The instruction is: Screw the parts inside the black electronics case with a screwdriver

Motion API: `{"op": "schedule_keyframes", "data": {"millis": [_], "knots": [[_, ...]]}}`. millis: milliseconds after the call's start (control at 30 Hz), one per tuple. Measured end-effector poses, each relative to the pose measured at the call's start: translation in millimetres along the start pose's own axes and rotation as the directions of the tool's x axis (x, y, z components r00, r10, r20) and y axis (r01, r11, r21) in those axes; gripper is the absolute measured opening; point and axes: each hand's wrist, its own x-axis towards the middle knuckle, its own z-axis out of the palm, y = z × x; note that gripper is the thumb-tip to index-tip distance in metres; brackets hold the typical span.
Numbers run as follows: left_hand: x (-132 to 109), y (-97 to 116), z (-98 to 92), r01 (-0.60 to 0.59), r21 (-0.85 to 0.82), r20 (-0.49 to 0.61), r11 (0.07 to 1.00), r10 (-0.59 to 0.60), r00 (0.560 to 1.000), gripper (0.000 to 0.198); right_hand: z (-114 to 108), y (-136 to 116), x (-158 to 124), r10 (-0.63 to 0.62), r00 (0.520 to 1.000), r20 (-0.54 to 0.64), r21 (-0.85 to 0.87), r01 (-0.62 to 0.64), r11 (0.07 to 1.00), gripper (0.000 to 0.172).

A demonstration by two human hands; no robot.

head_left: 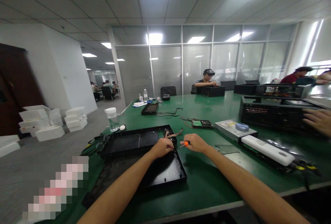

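So, your left hand [162, 147] is curled down on the small dark part at the far right corner of the black plastic case shell [144, 162], right where that bundle of brownish wires [172, 134] comes out. Looks like it's pinning the part, though I can't tell if the fingers actually close around it. Your right hand [194, 142] is clenched on a small screwdriver with an orange handle [186, 144], tip aimed at roughly 9 o'clock toward the left hand.

My worry: the tip is really close to your left fingers and those wires, so I'd guess one slip off the screw head jabs a finger or nicks the insulation. The shell also sits loose on the green table [207, 189], so pushing hard could skate it sideways.

At 1 o'clock from your right hand there's a bare circuit board [202, 124], and at 3 o'clock a white bar-shaped device [267, 149]. A plastic cup [112, 118] stands at 10 o'clock. Somebody else's hand [319, 121] rests on a black chassis [274, 113] at the far right.
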Motion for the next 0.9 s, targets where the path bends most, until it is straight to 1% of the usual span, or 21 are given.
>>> {"op": "schedule_keyframes", "data": {"millis": [100, 200, 300, 433, 567, 667, 733, 833, 900], "knots": [[-0.2, -0.2, 2.4, 0.047, -0.022, -0.049, 0.999, -0.048, 0.998, 0.007, 0.2, -0.9, 1.3, 0.023, 1.000, -0.003, 0.030, -0.023, 0.999, 0.040], [-0.2, 2.8, 1.4, 0.051, 0.009, -0.037, 0.999, -0.051, 0.998, 0.008, 0.2, 0.3, 2.1, 0.029, 1.000, -0.003, 0.026, -0.029, 0.999, 0.041], [-2.7, 6.0, -1.0, 0.018, 0.050, -0.010, 0.999, -0.018, 1.000, 0.010, -0.4, 2.0, 2.2, 0.032, 0.999, -0.006, 0.016, -0.032, 0.999, 0.042], [-5.4, 8.2, -4.3, -0.059, 0.053, 0.033, 0.997, 0.057, 0.998, 0.010, -1.4, 4.2, 2.3, 0.069, 0.998, -0.002, 0.038, -0.069, 0.997, 0.042], [-5.7, 8.7, -5.6, -0.069, 0.070, 0.022, 0.995, 0.068, 0.997, 0.008, -2.3, 7.7, 3.7, 0.153, 0.987, 0.053, 0.069, -0.157, 0.985, 0.040], [-5.7, 8.2, -5.1, -0.075, 0.081, 0.010, 0.994, 0.074, 0.997, 0.008, -3.3, 11.3, 4.4, 0.238, 0.964, 0.119, 0.125, -0.252, 0.959, 0.032], [-5.7, 7.2, -4.2, -0.078, 0.073, 0.007, 0.994, 0.078, 0.997, 0.009, -4.3, 13.8, 4.1, 0.294, 0.944, 0.146, 0.167, -0.317, 0.934, 0.032], [-5.9, 4.6, -2.0, -0.069, 0.055, -0.005, 0.996, 0.069, 0.998, 0.010, -6.3, 17.3, 2.4, 0.358, 0.922, 0.147, 0.217, -0.383, 0.898, 0.037], [-6.4, 3.1, -0.6, -0.058, 0.061, -0.015, 0.996, 0.059, 0.998, 0.011, -7.7, 19.4, 1.4, 0.358, 0.923, 0.143, 0.296, -0.385, 0.874, 0.033]]}}
